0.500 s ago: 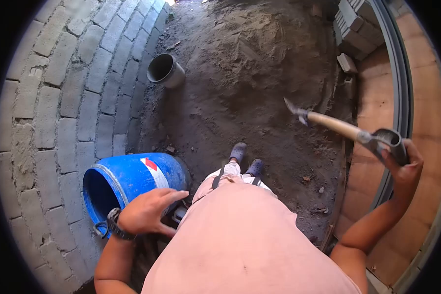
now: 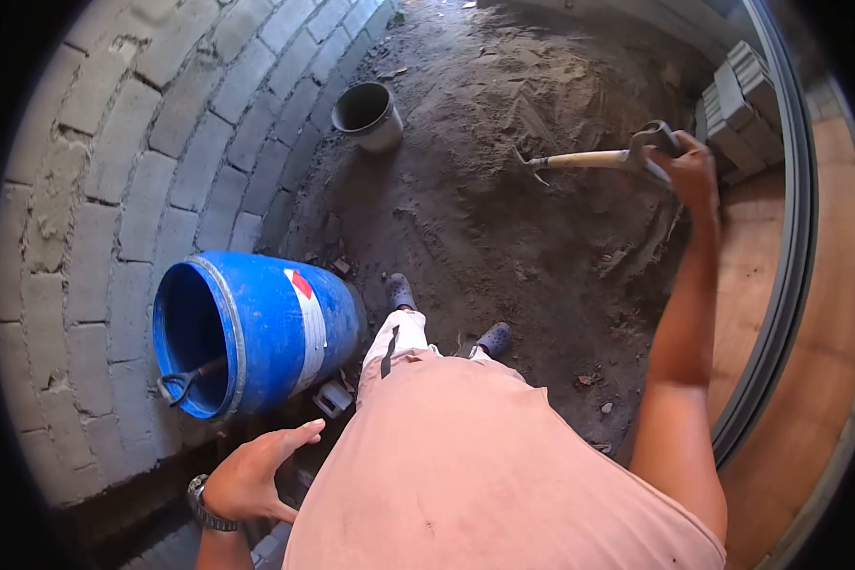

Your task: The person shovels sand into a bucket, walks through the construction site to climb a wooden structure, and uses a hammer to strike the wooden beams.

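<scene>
My right hand (image 2: 689, 171) is closed around the grip of a shovel (image 2: 584, 161), stretched out over the soil at the upper right. Its wooden shaft runs leftward from the grip, and the metal head at the far end shows only as a thin dark shape close over the dirt. At the lower left, my left hand (image 2: 255, 475) holds nothing, its thumb and fingers apart, with a watch on the wrist. Just above that hand lies a blue barrel (image 2: 266, 328) on its side, its mouth facing left.
A grey bucket (image 2: 382, 130) stands upright on the soil (image 2: 503, 228) near the block wall (image 2: 152, 180) at left. Stacked blocks (image 2: 741, 109) sit at the far right, beside a dark metal frame (image 2: 779, 313) and wooden panel (image 2: 841, 247). Another handle (image 2: 185, 382) sticks out of the barrel.
My right hand has carried the shovel forward and left, farther out over the soil. My left hand has dropped back from the barrel. One foot has stepped left, and the view has shifted.
</scene>
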### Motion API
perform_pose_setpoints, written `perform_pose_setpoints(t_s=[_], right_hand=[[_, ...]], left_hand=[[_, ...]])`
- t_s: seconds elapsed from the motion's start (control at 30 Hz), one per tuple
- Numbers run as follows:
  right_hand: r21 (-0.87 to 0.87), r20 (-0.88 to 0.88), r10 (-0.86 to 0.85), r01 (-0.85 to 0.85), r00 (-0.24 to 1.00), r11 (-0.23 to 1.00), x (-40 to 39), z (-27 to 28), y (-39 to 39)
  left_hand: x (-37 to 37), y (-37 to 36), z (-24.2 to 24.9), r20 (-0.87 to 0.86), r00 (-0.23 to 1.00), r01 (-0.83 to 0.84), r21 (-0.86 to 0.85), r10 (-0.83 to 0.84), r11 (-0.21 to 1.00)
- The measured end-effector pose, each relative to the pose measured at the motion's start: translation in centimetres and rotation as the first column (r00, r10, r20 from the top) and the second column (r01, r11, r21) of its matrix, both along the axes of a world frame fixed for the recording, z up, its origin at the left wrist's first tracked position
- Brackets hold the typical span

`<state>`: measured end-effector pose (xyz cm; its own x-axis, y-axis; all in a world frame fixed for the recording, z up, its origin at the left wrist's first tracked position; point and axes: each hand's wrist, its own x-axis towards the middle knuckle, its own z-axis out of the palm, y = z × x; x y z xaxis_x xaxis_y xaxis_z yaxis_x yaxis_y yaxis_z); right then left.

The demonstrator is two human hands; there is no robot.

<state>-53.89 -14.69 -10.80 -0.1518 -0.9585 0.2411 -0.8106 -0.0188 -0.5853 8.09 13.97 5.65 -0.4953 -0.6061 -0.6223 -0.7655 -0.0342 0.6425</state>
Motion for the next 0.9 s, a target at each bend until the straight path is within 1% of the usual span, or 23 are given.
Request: perform_pose_setpoints(t_s=[0.03,0.1,0.13,0.2,0.23,0.27,0.3,0.33,0.4,0.47,0.5,0.53,0.57,0.6,0.63,0.67,0.7,0.77,0.8,0.87,0.9], right_hand=[[0.003,-0.009,0.018,-0.018,1.0,1.0,1.3,-0.3,-0.6],[0.002,-0.145,-0.071,0.072,0.987,0.997,4.1,0.0,-2.0],[0.008,-0.148,-0.054,0.056,0.987,0.998,5.3,0.0,-2.6],[0.069,0.02,-0.122,0.121,0.992,0.99,6.2,-0.4,-3.1],[0.008,0.146,-0.14,0.14,0.979,0.99,5.3,-2.2,-3.7],[0.004,0.13,-0.149,0.149,0.98,0.989,5.3,-3.3,-3.9],[-0.151,0.177,-0.257,0.284,0.95,0.947,5.7,-4.1,-3.2],[-0.302,0.239,-0.35,0.412,0.906,0.86,6.1,-4.6,-2.5],[-0.153,0.15,-0.571,0.59,0.807,0.793,6.5,-5.8,0.6],[-0.358,0.31,-0.593,0.669,0.743,0.652,5.4,-11.1,3.9],[-0.351,0.444,-0.621,0.763,0.646,0.543,4.5,-13.8,5.8],[-0.324,0.573,-0.62,0.843,0.536,0.429,4.3,-15.2,7.4],[-0.005,0.637,-0.724,0.941,0.264,0.339,6.3,-14.3,9.1],[0.32,0.605,-0.796,0.926,-0.038,0.199,8.2,-13.5,11.5],[0.544,0.581,-0.793,0.812,-0.181,0.214,8.1,-14.4,14.5],[0.725,0.535,-0.783,0.648,-0.318,0.232,7.9,-15.5,17.5],[0.724,0.533,-0.772,0.659,-0.347,0.204,8.9,-15.9,19.5],[0.804,0.498,-0.792,0.53,-0.353,0.27,11.5,-16.8,21.6],[0.786,0.553,-0.746,0.528,-0.371,0.32,12.6,-17.4,22.2],[0.641,0.747,-0.502,0.672,-0.436,0.371,13.6,-19.2,21.3],[0.532,0.837,-0.413,0.706,-0.358,0.467,13.0,-19.8,21.2]], left_hand=[[1.0,-0.1,-0.4,-0.022,0.999,-0.026,0.016,0.026,1.0],[2.9,-1.2,-1.5,-0.058,0.995,-0.077,0.021,0.078,0.997],[3.8,-2.0,-1.8,-0.091,0.989,-0.111,0.021,0.112,0.994],[6.3,-3.4,-2.2,-0.114,0.983,-0.14,0.032,0.143,0.99],[7.8,-4.3,-3.8,0.016,0.988,-0.155,-0.065,0.156,0.986],[9.2,-5.7,-5.6,0.141,0.974,-0.151,-0.165,0.175,0.975],[10.6,-7.9,-6.7,0.132,0.986,-0.052,-0.354,0.105,0.934],[13.3,-9.9,-8.9,0.129,0.985,-0.066,-0.341,0.116,0.938],[17.4,-14.5,-14.2,0.157,0.956,-0.184,-0.334,0.247,0.924],[20.9,-19.6,-21.2,0.242,0.96,-0.005,-0.48,0.138,0.877],[21.7,-22.1,-24.5,0.27,0.96,0.056,-0.454,0.078,0.889],[22.1,-24.7,-27.7,0.299,0.954,0.115,-0.429,0.021,0.896],[21.9,-27.1,-30.9,0.258,0.966,0.129,-0.403,-0.022,0.906],[21.2,-29.2,-33.9,0.22,0.972,0.156,-0.373,-0.077,0.915],[20.1,-31.1,-36.3,0.151,0.984,0.134,-0.315,-0.089,0.94],[18.7,-32.9,-38.2,0.081,0.992,0.117,-0.257,-0.1,0.959],[17.2,-34.6,-39.1,0.078,0.987,0.154,-0.253,-0.139,0.955],[14.3,-37.7,-40.6,0.116,0.983,0.145,-0.014,-0.142,0.989],[13.3,-38.9,-41.5,0.119,0.978,0.173,-0.011,-0.17,0.985],[11.7,-41.3,-43.4,0.152,0.962,0.232,-0.005,-0.228,0.973],[11.3,-42.6,-45.2,0.131,0.966,0.223,0.026,-0.225,0.974]])
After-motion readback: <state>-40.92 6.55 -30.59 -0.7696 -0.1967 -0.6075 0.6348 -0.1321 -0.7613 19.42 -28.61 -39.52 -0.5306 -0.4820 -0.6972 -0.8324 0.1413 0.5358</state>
